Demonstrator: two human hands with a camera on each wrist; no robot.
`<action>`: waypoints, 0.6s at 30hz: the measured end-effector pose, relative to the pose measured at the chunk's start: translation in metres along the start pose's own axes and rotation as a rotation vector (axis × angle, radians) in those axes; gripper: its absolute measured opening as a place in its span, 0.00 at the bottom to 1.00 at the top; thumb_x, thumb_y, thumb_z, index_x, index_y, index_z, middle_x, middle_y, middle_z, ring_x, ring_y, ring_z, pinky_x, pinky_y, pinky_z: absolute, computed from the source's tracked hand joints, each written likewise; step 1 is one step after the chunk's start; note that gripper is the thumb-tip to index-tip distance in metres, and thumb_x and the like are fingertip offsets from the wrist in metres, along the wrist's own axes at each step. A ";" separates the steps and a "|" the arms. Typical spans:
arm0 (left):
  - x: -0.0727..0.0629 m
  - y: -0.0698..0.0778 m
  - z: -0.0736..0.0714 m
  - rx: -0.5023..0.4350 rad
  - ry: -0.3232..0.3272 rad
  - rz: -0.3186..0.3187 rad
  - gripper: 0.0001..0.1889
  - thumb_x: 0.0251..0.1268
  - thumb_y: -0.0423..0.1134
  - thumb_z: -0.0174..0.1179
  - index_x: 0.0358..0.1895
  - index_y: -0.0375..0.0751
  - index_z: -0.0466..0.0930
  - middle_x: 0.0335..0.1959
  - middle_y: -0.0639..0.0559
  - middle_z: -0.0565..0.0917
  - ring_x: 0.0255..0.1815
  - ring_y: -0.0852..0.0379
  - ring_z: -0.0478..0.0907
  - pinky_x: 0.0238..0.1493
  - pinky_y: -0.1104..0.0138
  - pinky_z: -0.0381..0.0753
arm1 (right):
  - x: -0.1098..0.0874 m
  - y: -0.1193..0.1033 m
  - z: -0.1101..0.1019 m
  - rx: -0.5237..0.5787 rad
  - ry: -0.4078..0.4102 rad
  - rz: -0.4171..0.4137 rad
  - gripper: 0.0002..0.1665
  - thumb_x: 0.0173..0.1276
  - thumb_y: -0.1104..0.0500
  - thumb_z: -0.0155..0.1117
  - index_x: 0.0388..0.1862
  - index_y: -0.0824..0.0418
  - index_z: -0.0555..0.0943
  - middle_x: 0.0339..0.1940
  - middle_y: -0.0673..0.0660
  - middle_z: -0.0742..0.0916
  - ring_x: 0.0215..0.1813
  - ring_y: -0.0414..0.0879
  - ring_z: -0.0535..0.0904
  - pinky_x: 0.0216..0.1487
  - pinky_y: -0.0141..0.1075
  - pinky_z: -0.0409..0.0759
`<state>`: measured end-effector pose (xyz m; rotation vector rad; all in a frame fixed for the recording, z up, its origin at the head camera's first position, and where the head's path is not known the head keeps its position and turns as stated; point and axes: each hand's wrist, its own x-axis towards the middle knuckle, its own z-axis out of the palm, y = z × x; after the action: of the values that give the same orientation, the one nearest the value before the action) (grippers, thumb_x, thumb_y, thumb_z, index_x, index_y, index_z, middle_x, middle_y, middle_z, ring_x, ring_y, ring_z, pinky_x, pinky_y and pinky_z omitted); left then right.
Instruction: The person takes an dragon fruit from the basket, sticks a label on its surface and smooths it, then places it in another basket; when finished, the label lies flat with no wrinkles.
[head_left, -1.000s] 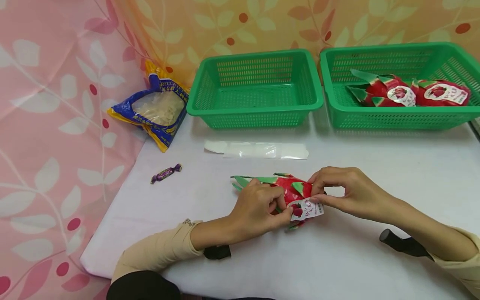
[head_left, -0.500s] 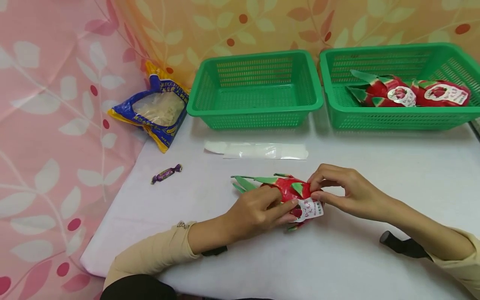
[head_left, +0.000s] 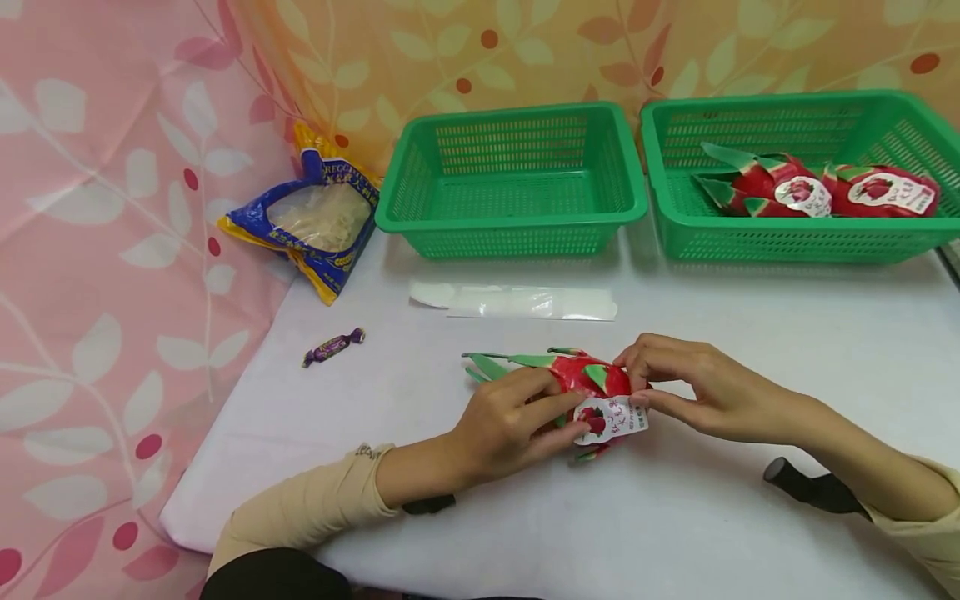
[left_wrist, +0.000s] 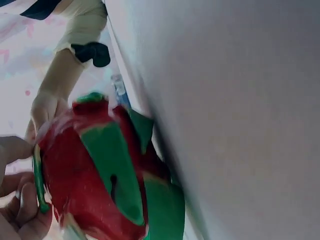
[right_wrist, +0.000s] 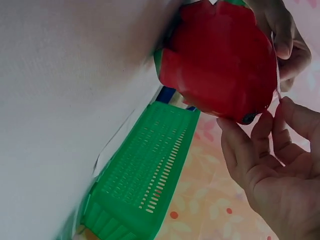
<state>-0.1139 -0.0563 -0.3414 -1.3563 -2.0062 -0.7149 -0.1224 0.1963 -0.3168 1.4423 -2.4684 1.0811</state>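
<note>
A red dragon fruit with green leafy tips (head_left: 577,375) lies on the white table, its leafy end to the left. Across its near side is a white label (head_left: 617,419) with a dragon fruit picture. My left hand (head_left: 510,417) rests over the fruit from the left, its thumb and forefinger extended onto the label. My right hand (head_left: 693,387) pinches the label's right end, other fingertips touching the fruit's tip. In the right wrist view the label edge stands slightly off the fruit (right_wrist: 220,60). The left wrist view shows the left fingers (left_wrist: 27,205) beside a green tip.
One green basket (head_left: 510,221) stands at the back; another (head_left: 810,237) at right holds two labelled dragon fruits (head_left: 885,187). Beyond my hands lies a strip of glossy white backing (head_left: 532,302). A wrapped purple candy (head_left: 333,347) and a blue-yellow bag (head_left: 322,217) are at left.
My left hand has gone from pinching the label's left end to laying its fingers on it. The right hand has hardly moved, and the fruit stays in place.
</note>
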 end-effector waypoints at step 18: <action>0.010 0.018 -0.006 -0.161 -0.106 -0.348 0.06 0.54 0.40 0.65 0.26 0.47 0.78 0.22 0.61 0.79 0.19 0.69 0.69 0.20 0.88 0.60 | -0.003 -0.015 -0.003 0.289 -0.032 0.174 0.17 0.58 0.71 0.64 0.27 0.49 0.71 0.48 0.48 0.84 0.60 0.36 0.74 0.46 0.27 0.80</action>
<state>-0.0989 -0.0489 -0.3284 -1.1634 -2.3440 -0.9951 -0.1101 0.1957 -0.3075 1.3368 -2.5849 1.5144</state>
